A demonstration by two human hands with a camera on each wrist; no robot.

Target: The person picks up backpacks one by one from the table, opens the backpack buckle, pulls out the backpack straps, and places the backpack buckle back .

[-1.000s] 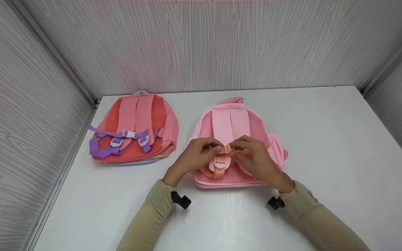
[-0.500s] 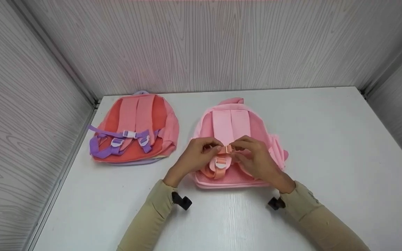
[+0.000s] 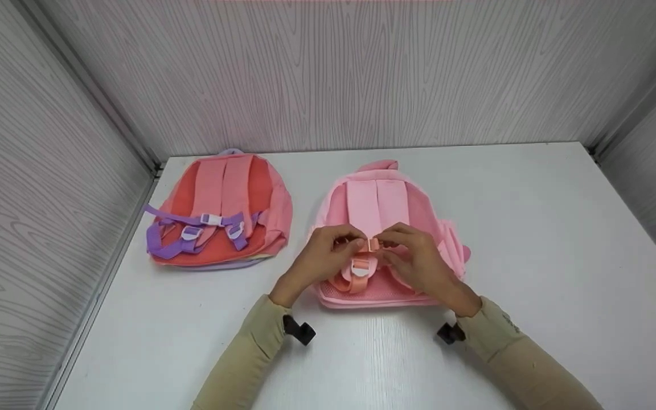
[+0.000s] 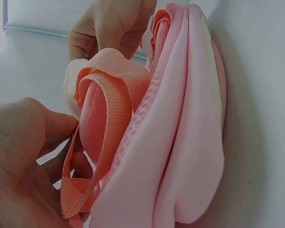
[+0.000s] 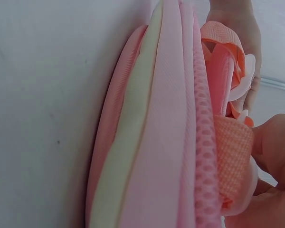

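Observation:
A pink backpack [image 3: 378, 199] lies on the table, its straps facing up. An orange chest strap with a small buckle [image 3: 371, 245] crosses its shoulder straps. On the buckle's left side, my left hand [image 3: 328, 253] pinches the orange strap with thumb and index finger. My right hand [image 3: 416, 262] pinches the strap at the buckle's right end. Fingers partly cover the buckle, so how its halves sit is hard to see. In the left wrist view an orange webbing loop [image 4: 109, 137] hangs beside the left hand. A white adjuster [image 3: 360, 267] sits below the buckle.
A coral and red backpack [image 3: 220, 193] with purple straps lies to the left, its white chest buckle [image 3: 210, 220] fastened. White table [image 3: 533, 256] surface extends to the right and in front. Wood-grain panels [image 3: 328, 74] stand at the back and sides.
Both hands stay at the buckle with the same pinch. The left forearm has shifted very slightly to the right; the backpacks have hardly moved.

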